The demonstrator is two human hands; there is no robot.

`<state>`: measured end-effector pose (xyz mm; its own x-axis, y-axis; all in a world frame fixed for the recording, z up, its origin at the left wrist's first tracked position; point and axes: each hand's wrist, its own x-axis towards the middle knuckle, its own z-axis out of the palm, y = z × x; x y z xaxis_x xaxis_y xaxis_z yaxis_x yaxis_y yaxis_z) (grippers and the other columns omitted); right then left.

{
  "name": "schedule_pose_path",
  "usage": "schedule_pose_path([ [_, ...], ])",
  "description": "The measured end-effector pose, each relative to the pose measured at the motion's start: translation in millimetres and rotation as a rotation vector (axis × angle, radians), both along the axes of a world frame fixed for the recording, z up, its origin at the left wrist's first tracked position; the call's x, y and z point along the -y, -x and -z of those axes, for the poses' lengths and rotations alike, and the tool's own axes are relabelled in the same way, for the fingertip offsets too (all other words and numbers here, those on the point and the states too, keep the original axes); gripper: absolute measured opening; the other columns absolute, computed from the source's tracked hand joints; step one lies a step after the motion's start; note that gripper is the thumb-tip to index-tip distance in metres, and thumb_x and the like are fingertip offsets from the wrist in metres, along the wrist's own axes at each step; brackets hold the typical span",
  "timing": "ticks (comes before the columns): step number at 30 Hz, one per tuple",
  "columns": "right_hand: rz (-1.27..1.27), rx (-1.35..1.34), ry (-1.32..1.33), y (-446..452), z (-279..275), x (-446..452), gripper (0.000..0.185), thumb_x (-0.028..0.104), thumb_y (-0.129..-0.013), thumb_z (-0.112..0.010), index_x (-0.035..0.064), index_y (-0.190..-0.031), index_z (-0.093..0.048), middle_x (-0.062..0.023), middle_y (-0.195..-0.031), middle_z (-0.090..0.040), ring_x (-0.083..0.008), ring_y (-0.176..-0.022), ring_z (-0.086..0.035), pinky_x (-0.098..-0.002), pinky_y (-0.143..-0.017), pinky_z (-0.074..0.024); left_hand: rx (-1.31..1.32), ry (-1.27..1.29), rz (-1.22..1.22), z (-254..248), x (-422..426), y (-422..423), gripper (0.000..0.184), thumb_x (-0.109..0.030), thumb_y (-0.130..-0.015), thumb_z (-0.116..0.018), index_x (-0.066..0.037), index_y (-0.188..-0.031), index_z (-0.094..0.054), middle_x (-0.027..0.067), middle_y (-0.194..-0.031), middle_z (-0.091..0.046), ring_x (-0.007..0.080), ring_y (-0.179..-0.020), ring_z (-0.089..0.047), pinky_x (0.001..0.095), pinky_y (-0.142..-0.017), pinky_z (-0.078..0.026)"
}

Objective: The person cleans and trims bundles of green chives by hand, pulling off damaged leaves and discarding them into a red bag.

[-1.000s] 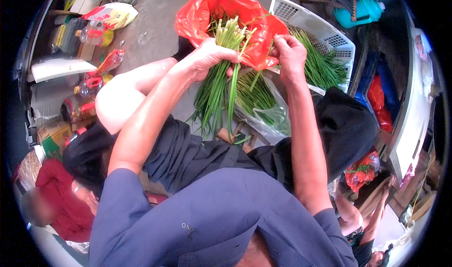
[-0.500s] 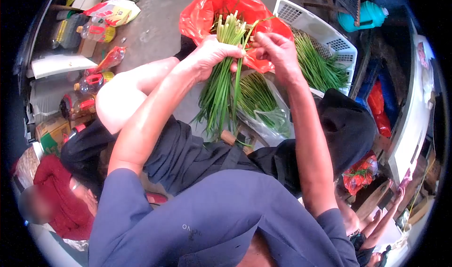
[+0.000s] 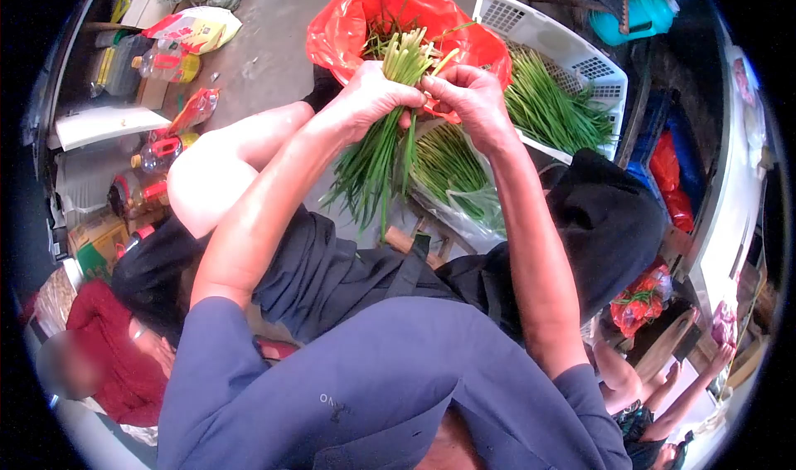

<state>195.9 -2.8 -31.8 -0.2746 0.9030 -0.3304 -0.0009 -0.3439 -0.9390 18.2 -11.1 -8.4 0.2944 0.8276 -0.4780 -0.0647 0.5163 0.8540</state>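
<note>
Head view: the left hand (image 3: 373,97) has its fingers clamped around a bunch of green stalks (image 3: 377,167), thumb across the front, with the pale cut ends pointing up and away from the wearer and the long leaves hanging down toward the lap. The right hand (image 3: 474,101) is just beside it, thumb and forefinger brought to the bunch's right edge close to the left thumb; whether those fingers close on a single stalk is too small to tell. Behind the pale ends, a red plastic bag (image 3: 332,34) gapes open, with loose green pieces showing in its mouth. More green stalks (image 3: 444,159) lie in a clear plastic bag (image 3: 485,209) below the right hand, and a further heap (image 3: 551,109) fills part of a white basket (image 3: 491,12) standing to the right of the red bag. Near the lap, just below the hanging leaves, is a short piece of wood (image 3: 400,238). Farther off, a teal jug (image 3: 638,15) sits beyond the basket, and bottles (image 3: 170,62) stand or lie along the left side. A person in a dark red top (image 3: 116,358) is at lower left, and another person's arm (image 3: 688,404) shows at lower right.
</note>
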Motion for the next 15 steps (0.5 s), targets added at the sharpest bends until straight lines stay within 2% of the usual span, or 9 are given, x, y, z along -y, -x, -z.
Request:
schedule_pose_path([
  [15, 0.057, -0.232, 0.166, 4, 6, 0, 0.015, 0.017, -0.078, -0.073, 0.0050, -0.079, -0.064, -0.0014, -0.070, -0.064, -0.0078, -0.056, -0.054, -0.0221, -0.053, -0.0436, -0.017, -0.027, 0.021, 3, -2, 2, 0.019, -0.002, -0.074, -0.068, -0.002, -0.093, -0.064, 0.0046, -0.075, -0.063, 0.0109, -0.055, -0.057, 0.0231, -0.047, -0.046],
])
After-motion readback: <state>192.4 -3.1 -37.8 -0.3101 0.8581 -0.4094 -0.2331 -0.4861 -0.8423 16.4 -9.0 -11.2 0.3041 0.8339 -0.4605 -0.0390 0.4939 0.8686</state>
